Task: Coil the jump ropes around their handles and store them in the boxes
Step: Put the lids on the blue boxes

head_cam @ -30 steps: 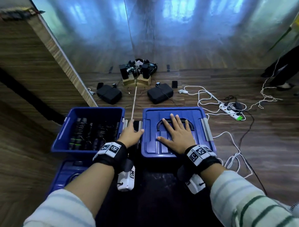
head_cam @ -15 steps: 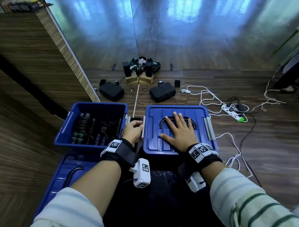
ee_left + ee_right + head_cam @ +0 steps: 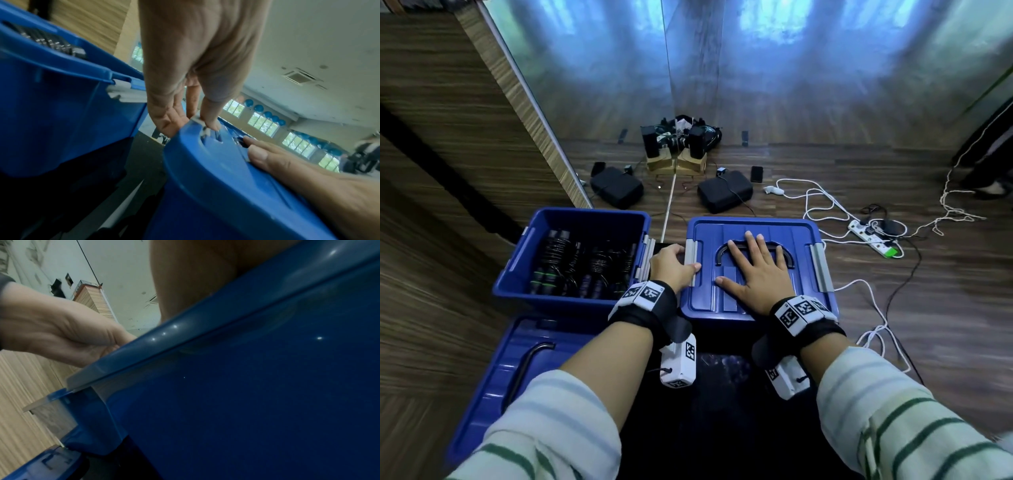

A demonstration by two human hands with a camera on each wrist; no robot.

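Observation:
Two blue boxes stand side by side on the floor. The left box (image 3: 517, 274) has no lid on, and several coiled black jump ropes (image 3: 582, 270) lie in it. The right box carries a blue lid (image 3: 804, 274) with a black handle. My right hand (image 3: 755, 270) lies flat on that lid with its fingers spread. At the lid's left edge my left hand (image 3: 674, 265) grips the grey latch (image 3: 691, 253), thumb on top and fingers curled under it. The left wrist view shows the thumb (image 3: 210, 116) pressing the latch (image 3: 200, 123).
A second blue lid (image 3: 493, 383) lies on the floor at the front left. Beyond the boxes are two black cases (image 3: 724, 192), small equipment on cardboard boxes, white cables and a power strip (image 3: 869, 238). A wooden wall runs along the left.
My left hand has moved right from the gap between the boxes onto the lid's left latch and curled round it. The right hand stays flat on the lid.

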